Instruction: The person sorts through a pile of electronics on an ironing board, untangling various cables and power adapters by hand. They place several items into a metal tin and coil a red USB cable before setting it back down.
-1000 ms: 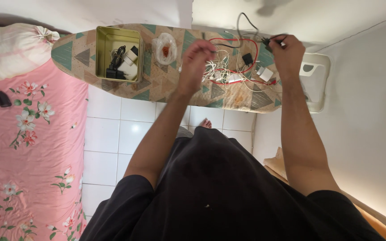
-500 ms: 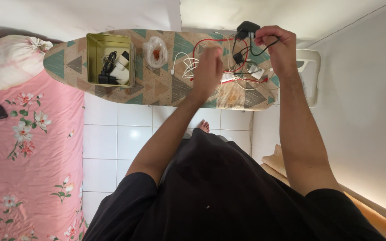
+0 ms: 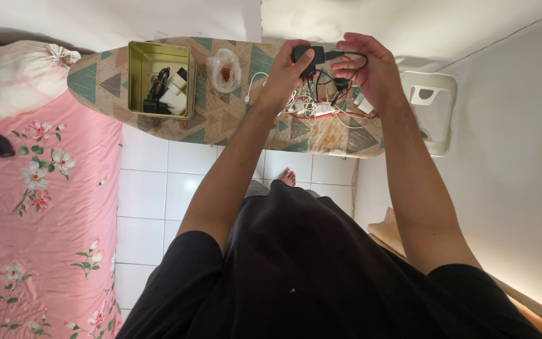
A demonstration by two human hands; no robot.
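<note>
My left hand (image 3: 286,75) grips a black charger block (image 3: 309,56) above the ironing board (image 3: 233,119). My right hand (image 3: 371,72) is close beside it, fingers curled around the block's black cable (image 3: 340,72). Both hands hover over a tangle of white, red and black cables and small white adapters (image 3: 327,110) on the right part of the board.
A gold open tin (image 3: 158,78) holding chargers stands on the board's left part, with a small clear plastic bag (image 3: 224,69) beside it. A pink flowered bed (image 3: 39,207) lies at left. A white plastic object (image 3: 431,110) sits by the wall at right. White floor tiles below.
My left hand rose from the cable pile and took hold of the black charger block that my right hand had lifted; the two hands came together.
</note>
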